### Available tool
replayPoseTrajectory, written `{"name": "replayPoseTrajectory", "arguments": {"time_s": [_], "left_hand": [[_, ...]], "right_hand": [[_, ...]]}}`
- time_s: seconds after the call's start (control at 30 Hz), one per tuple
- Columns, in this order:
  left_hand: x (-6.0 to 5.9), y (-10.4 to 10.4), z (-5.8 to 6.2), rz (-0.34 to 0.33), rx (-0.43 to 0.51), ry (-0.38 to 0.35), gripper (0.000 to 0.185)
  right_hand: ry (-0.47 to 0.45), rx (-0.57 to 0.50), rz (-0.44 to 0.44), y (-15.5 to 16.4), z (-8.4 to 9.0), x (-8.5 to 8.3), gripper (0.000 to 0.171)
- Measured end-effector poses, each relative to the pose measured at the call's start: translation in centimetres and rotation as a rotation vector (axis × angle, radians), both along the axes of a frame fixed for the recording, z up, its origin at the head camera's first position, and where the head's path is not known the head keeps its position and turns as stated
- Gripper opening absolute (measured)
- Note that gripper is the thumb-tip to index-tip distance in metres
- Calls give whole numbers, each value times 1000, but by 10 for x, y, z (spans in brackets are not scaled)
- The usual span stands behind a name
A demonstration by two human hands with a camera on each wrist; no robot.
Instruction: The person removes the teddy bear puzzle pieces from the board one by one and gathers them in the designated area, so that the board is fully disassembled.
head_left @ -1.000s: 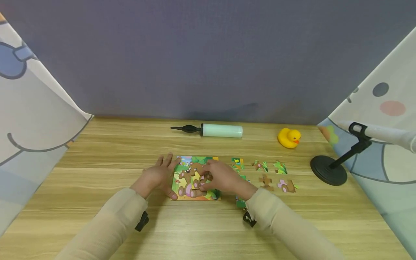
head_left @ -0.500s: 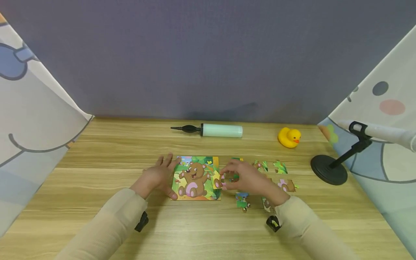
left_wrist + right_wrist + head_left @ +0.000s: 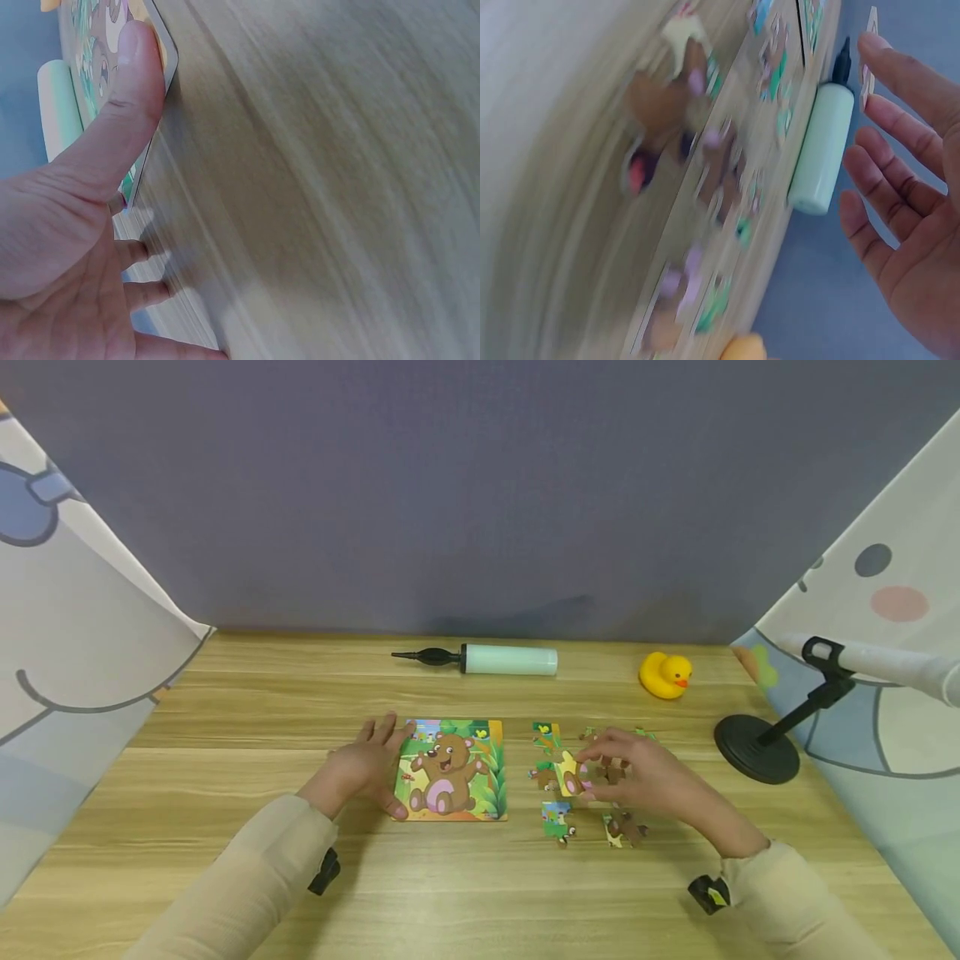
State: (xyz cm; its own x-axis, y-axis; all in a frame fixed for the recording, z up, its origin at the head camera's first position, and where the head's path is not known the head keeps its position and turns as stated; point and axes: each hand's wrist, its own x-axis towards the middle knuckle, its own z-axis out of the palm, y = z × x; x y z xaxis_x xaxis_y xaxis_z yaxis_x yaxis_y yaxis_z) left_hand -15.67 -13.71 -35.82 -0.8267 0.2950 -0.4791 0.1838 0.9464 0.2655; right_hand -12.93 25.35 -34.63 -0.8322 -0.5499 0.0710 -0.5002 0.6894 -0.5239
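Observation:
On the wooden table lies a square puzzle board (image 3: 450, 772) printed with a brown bear. My left hand (image 3: 365, 772) rests at its left edge with fingers spread; in the left wrist view the thumb (image 3: 135, 82) lies over the board's corner. My right hand (image 3: 637, 772) pinches a jigsaw piece (image 3: 570, 774) with yellow, brown and pink on it, held above the loose pieces right of the board. In the right wrist view that piece shows edge-on between thumb and forefinger, and the other fingers are loosely bent.
Several loose jigsaw pieces (image 3: 557, 820) lie right of the board, some hidden under my right hand. Behind stand a pale green hand pump (image 3: 510, 660) lying flat and a yellow rubber duck (image 3: 665, 675). A black stand (image 3: 757, 750) holding a white tube is at the right.
My right hand has moved right, from over the bear board to above the loose pieces, carrying the jigsaw piece. The left hand stays at the board's edge.

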Motion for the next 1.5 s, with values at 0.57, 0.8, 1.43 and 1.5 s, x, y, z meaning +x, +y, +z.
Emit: {"name": "replayPoseTrajectory", "arguments": {"time_s": [0.57, 0.8, 1.43, 1.5], "left_hand": [[0, -2, -1, -7, 15, 10, 137], [-1, -1, 0, -8, 9, 0, 137], [0, -1, 1, -9, 31, 5, 137], [0, -1, 1, -9, 37, 0, 137]], "right_hand": [[172, 41, -42, 99, -21, 30, 40], [138, 72, -63, 119, -35, 41, 40], [158, 28, -79, 119, -39, 42, 33], [188, 22, -106, 114, -36, 38, 29]]}}
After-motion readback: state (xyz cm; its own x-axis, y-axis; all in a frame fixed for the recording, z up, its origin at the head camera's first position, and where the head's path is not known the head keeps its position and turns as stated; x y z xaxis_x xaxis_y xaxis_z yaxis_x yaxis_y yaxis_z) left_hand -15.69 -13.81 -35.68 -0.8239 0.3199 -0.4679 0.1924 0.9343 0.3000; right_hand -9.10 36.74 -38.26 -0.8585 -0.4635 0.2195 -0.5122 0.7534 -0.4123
